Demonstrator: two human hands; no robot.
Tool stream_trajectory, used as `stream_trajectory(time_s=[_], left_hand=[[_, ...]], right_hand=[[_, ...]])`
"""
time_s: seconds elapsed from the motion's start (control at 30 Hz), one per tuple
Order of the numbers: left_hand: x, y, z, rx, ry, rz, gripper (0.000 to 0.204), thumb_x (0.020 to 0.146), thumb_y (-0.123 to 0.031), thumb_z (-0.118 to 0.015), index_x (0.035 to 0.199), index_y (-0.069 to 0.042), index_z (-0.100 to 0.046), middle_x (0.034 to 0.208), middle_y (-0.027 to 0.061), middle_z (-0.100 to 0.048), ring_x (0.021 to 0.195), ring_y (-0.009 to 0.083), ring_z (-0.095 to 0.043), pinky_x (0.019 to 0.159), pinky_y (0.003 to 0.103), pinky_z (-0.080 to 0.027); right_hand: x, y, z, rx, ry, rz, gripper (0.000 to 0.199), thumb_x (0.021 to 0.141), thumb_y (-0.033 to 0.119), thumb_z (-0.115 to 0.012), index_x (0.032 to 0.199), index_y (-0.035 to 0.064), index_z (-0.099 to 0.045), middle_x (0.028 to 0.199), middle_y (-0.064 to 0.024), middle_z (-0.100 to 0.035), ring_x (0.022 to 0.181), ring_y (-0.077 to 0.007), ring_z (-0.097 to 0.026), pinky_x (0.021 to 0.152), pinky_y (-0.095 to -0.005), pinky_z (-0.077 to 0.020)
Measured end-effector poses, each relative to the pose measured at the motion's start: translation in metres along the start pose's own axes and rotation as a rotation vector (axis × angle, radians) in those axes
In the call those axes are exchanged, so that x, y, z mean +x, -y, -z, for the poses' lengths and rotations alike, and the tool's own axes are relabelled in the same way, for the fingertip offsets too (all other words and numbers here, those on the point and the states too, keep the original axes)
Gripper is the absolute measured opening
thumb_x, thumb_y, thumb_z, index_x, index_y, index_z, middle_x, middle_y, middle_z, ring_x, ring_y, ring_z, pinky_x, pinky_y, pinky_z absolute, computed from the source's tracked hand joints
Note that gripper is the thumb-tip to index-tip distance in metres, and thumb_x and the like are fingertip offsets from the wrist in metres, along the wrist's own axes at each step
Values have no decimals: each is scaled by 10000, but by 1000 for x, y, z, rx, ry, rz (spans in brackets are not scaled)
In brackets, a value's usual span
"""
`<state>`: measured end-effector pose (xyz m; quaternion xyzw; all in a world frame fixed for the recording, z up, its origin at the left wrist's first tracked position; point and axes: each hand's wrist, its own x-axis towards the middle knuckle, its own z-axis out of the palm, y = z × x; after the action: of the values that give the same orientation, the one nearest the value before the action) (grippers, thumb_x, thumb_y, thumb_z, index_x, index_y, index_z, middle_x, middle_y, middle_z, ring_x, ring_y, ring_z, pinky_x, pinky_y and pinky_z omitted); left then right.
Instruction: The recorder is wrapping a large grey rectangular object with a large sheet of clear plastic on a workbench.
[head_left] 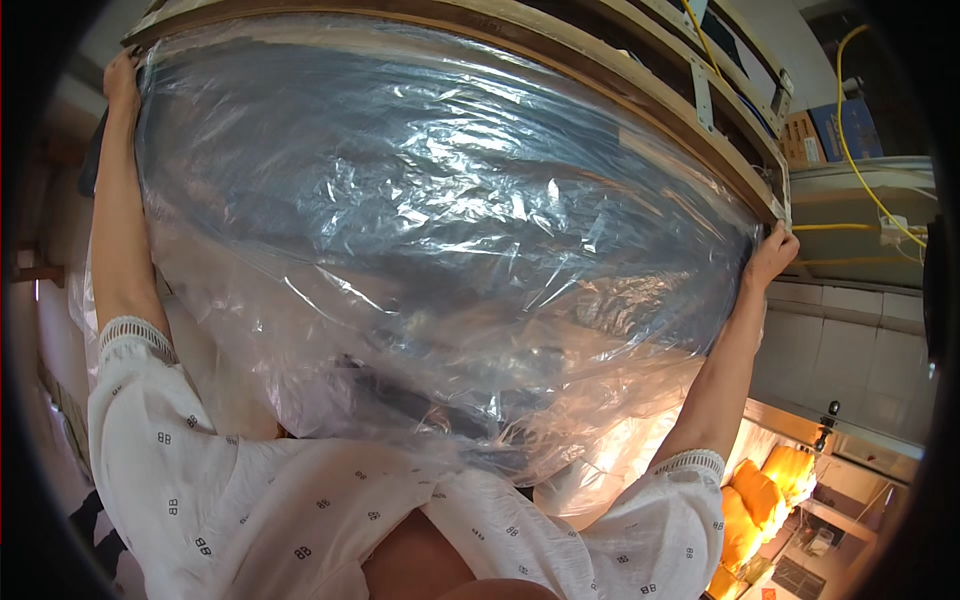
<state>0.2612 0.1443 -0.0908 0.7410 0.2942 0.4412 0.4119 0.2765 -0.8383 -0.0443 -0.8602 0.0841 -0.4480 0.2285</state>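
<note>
A large sheet of clear plastic film (450,210), wrinkled and shiny, is stretched wide between my raised arms. At the far left, my left hand (121,80) is closed on the film's corner beside the end of a wooden frame (520,40). My right hand (770,256) is closed on the opposite corner, close under the frame's right end. Along its top edge the film runs just below the frame's rail. Its lower part hangs in loose folds toward my chest. Whether the film is one layer or a bag, I cannot tell.
Metal brackets (703,97) join the frame's rails at the upper right. Beyond it hang a yellow cable (846,130) and a white plug (900,232), near a blue box (848,130). Brightly lit orange-yellow cloth bundles (755,505) lie at the lower right.
</note>
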Motion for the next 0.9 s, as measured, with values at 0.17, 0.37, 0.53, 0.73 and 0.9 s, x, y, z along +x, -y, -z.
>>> stream_trajectory(time_s=[0.17, 0.37, 0.53, 0.73, 0.9], left_hand=[[21, 4, 9, 393, 205, 91, 454, 855, -410, -519, 1042, -14, -639, 1005, 94, -637, 987, 187, -563, 867, 285, -392], [28, -16, 90, 167, 257, -175, 409, 852, -342, -586, 1120, -35, -618, 1116, 86, -611, 1052, 180, -539, 925, 297, -385], [80, 7, 207, 250, 244, 180, 573, 777, -443, -619, 1139, 0, -593, 1107, 111, -607, 981, 215, -567, 877, 322, -436], [41, -2, 171, 1392, 33, -141, 592, 737, -459, -590, 1136, -21, -591, 1104, 201, -601, 1024, 304, -588, 849, 402, -470], [-174, -168, 36, 289, 842, -637, 279, 911, -216, -516, 1094, -19, -592, 1063, 92, -620, 998, 168, -567, 893, 267, -404]], right_hand=[[-1, -18, -11, 25, 8, -56, 397, 908, 341, -491, 865, -52, -529, 871, -168, -530, 861, -306, -490, 805, -375, -379], [6, -8, 75, 1189, 71, -698, 287, 930, 341, -451, 751, 118, -473, 776, -27, -507, 679, -121, -435, 623, -257, -363], [-92, 9, 191, 1015, 222, -731, 265, 940, 285, -414, 746, 107, -438, 747, -22, -478, 673, -118, -420, 612, -244, -351], [-235, -6, 285, 211, 433, -597, 210, 907, 223, -459, 794, 50, -495, 757, 3, -472, 691, -96, -411, 646, -218, -353], [-310, 19, 266, 175, 654, -441, 192, 773, 98, -631, 898, 33, -500, 812, -31, -496, 752, -128, -458, 664, -250, -389]])
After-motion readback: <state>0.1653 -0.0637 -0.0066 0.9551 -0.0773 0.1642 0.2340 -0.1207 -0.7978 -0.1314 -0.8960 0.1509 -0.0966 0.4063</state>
